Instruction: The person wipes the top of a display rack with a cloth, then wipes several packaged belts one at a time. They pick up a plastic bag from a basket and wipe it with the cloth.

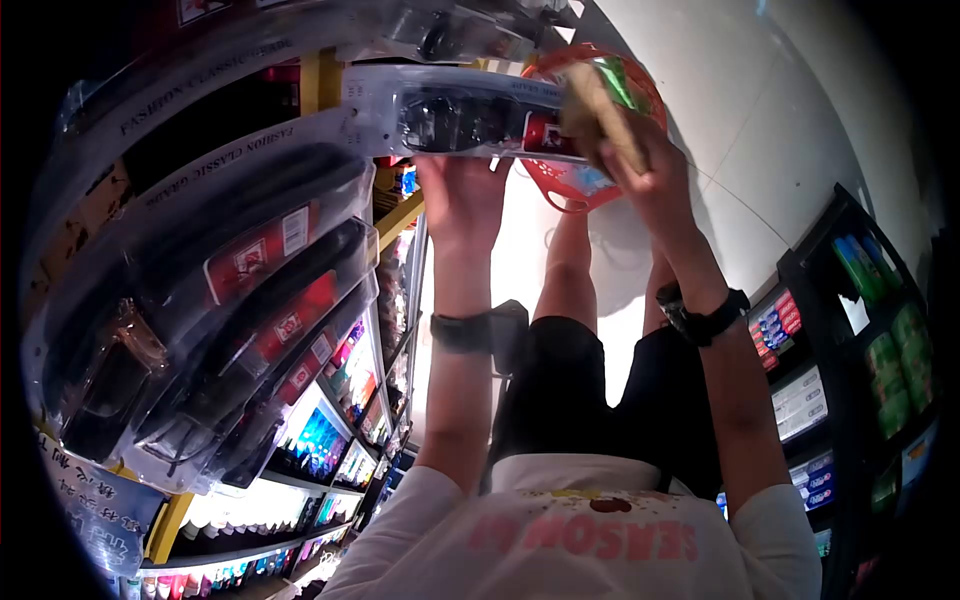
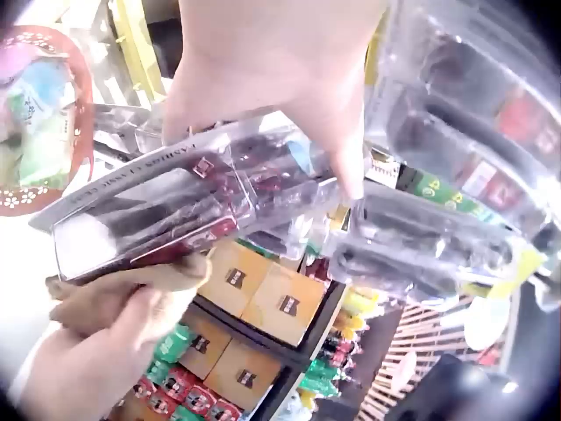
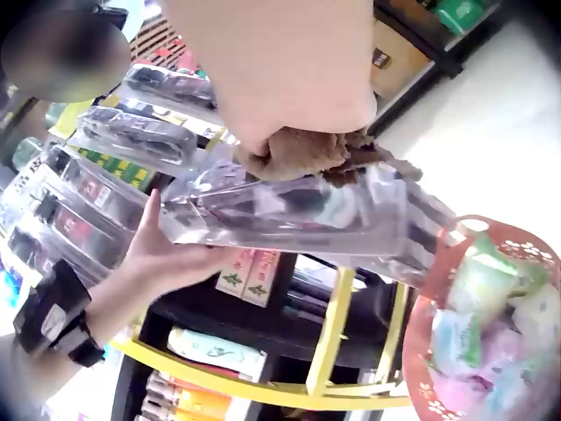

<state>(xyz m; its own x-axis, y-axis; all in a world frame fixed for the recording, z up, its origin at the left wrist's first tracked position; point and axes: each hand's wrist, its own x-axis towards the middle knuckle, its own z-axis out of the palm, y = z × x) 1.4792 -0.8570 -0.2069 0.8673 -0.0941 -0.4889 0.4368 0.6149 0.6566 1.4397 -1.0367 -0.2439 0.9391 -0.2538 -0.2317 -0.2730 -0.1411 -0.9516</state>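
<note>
In the head view, a clear plastic package with black contents (image 1: 470, 122) lies across the space above my left hand (image 1: 465, 200). The right wrist view shows my left hand (image 3: 162, 254) with its thumb up at the package's end and straight fingers along its lower edge. My right hand (image 1: 655, 175) grips a brown cloth (image 1: 605, 115) at the package's other end. In the right wrist view, the crumpled cloth (image 3: 307, 153) touches the package (image 3: 289, 215). The left wrist view shows the package (image 2: 166, 206) tilted, the cloth at its lower edge; some left fingertips are hidden.
Similar packages (image 1: 260, 260) hang at left in the head view. A red-orange basket (image 1: 570, 195) with wrapped items stands on the pale floor (image 1: 740, 110) beyond the right hand. Stocked shelves (image 1: 340, 440) stand at left, and a dark rack (image 1: 850, 330) at right.
</note>
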